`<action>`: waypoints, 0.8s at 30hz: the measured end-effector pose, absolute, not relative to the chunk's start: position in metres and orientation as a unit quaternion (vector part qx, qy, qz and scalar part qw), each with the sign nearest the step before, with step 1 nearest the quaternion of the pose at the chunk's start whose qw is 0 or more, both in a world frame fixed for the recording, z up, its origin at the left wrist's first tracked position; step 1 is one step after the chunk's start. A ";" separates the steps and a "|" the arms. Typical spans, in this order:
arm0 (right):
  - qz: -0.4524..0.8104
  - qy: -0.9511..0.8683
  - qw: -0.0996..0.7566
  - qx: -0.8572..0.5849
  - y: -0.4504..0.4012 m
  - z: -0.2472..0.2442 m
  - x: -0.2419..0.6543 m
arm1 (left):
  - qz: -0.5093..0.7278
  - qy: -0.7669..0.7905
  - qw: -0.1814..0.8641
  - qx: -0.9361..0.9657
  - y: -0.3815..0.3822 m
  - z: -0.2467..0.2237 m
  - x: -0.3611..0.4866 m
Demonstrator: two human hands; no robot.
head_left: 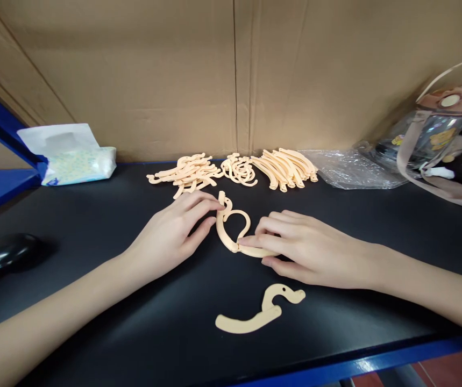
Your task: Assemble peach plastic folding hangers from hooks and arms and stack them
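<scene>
Near the middle of the black table lies a group of joined cream curved pieces [225, 235], with a round loop inside the bend. My left hand [178, 223] pinches its upper left part between thumb and fingers. The lower right arm of the same group is held by my right hand [299, 244], its index fingertip at the joint and its thumb below. Closer to the front edge rests another cream piece with a hooked end and a small dark hole [249, 324], touched by neither hand.
Behind are piles of curved strips [192, 172], small hooks [239, 169] and long strips [285, 167]. A clear plastic bag [355, 166] and a bottle with a strap [436, 134] stand at right. A tissue pack [79, 164] and a black object [11, 251] are at left.
</scene>
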State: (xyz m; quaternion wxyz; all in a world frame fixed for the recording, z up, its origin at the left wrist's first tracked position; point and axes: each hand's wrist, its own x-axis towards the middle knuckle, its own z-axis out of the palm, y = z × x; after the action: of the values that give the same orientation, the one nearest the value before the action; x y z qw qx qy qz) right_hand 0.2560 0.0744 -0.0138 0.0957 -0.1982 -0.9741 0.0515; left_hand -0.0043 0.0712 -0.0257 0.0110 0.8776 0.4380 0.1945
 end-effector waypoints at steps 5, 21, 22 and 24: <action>0.057 -0.971 0.144 -0.182 0.070 -0.001 0.259 | 0.154 0.333 0.012 0.930 0.064 -0.023 0.002; 0.109 -0.977 0.033 -0.180 0.066 0.008 0.278 | 0.175 0.483 0.047 0.856 0.069 -0.024 -0.007; 0.105 -0.975 0.037 -0.190 0.070 0.009 0.279 | 0.192 0.492 0.062 0.847 0.071 -0.026 -0.007; 0.084 -0.972 0.049 -0.214 0.077 0.012 0.283 | 0.224 0.496 0.082 0.835 0.074 -0.029 -0.009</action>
State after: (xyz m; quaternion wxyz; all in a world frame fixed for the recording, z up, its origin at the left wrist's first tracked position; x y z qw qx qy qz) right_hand 0.2829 0.0772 0.0120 0.0494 -0.2145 -0.9719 0.0838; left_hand -0.0087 0.0745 -0.0293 0.0821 0.8348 0.4960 0.2244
